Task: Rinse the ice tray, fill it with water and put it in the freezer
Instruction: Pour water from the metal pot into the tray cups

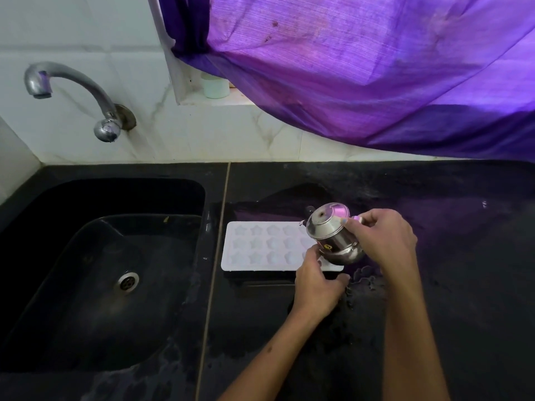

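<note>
A white ice tray (260, 247) with star-shaped cells lies flat on the black counter, just right of the sink. Over its right end a small steel kettle (333, 233) with a lid is tilted toward the tray. My right hand (382, 235) grips the kettle's handle from the right. My left hand (317, 282) is at the tray's near right corner, fingers up against the kettle's underside. The tray's right end is hidden behind the kettle and hands. I cannot tell whether water is coming out.
A black sink (101, 270) with a metal drain (128, 280) lies to the left, under a wall tap (72, 91). The counter (448, 256) around the tray is wet. A purple curtain (362, 68) hangs over the back right, with a white pot (215, 86) on the sill.
</note>
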Tool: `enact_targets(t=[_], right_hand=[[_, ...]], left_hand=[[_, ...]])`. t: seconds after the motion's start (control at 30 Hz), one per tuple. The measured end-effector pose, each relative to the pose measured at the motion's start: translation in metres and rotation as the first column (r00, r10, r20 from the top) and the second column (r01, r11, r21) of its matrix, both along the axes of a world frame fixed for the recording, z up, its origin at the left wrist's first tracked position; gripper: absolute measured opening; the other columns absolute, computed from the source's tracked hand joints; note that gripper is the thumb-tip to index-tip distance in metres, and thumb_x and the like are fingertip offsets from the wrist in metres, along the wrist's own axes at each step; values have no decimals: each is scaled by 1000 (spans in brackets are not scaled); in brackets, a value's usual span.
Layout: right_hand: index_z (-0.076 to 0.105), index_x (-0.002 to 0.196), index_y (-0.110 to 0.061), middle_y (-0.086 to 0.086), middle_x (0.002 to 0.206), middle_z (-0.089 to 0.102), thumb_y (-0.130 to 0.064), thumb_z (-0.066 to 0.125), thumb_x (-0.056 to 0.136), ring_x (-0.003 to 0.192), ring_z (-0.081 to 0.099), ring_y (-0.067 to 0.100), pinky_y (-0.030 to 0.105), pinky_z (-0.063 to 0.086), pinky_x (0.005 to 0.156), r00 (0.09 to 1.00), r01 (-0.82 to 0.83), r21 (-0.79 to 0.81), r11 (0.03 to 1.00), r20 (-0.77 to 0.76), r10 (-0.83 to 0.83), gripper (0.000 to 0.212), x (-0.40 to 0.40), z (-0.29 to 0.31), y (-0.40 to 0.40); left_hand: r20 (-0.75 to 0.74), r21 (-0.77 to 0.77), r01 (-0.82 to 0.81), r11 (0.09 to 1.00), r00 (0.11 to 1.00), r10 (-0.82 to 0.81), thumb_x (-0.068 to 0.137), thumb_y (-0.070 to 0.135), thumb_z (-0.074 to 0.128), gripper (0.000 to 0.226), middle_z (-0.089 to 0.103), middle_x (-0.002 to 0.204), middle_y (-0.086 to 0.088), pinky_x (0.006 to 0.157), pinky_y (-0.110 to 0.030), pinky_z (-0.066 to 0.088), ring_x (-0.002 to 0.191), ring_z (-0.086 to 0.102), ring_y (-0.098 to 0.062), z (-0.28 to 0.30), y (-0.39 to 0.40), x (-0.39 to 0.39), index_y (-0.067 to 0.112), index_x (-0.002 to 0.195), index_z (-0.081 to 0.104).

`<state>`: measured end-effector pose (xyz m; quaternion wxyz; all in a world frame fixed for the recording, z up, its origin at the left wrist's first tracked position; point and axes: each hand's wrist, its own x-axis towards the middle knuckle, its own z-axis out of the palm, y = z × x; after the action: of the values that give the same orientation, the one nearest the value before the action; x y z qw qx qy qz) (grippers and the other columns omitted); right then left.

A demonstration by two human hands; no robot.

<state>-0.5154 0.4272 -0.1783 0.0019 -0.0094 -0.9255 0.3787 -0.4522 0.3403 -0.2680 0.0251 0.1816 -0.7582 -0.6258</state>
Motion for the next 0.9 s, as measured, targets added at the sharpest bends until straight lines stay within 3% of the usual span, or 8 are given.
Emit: enact_targets(t=[0.27,0.37,0.47,0.67,0.8,0.9], right_hand=[[70,79,-8,-16,65,55,-34,69,84,72,53,17,30,34,74,999,38,-21,999,15,-37,26,3,-1,-3],[70,75,-8,-4,68,67,-35,69,82,77,63,22,33,43,72,997,71,-65,995,16,-70,28,4,0,-3],[68,69,-12,1,68,69,-38,71,80,76,67,24,40,53,77,996,85,-116,990,19,-83,28,3,1,-3],[68,65,-19,-3,66,70,-40,74,72,77,69,25,50,57,79,996,83,-221,972,54,-72,23,1,6,-6],[68,65,-15,0,64,69,-31,69,74,76,69,25,51,57,79,999,38,-192,981,36,-32,18,5,12,-14],[67,70,-15,-2,66,69,-30,68,77,75,68,24,49,55,81,1000,7,-136,991,17,-5,17,7,16,-21]], left_hand=[[-10,7,11,1000,1000,-11,75,16,72,61,57,121,6,95,-25,43,119,50,-12,0,-8,-2,21,129,45],[-28,-4,11,1000,1000,-11,75,16,72,63,55,116,9,93,-24,42,118,50,-12,0,-10,-1,24,131,43],[-45,-15,17,1000,999,-18,77,16,71,68,53,128,6,94,-22,40,122,46,-11,0,-12,0,27,136,38],[-110,5,-28,1000,994,29,77,9,69,71,51,133,7,98,-23,41,125,46,-10,5,-16,-2,25,138,36],[-169,0,-71,997,983,70,75,7,70,66,53,117,16,99,-26,44,119,50,-7,7,-20,-2,24,133,41],[-174,0,-90,996,981,88,75,8,70,67,55,118,14,98,-27,45,117,52,-7,7,-22,-1,22,133,42]])
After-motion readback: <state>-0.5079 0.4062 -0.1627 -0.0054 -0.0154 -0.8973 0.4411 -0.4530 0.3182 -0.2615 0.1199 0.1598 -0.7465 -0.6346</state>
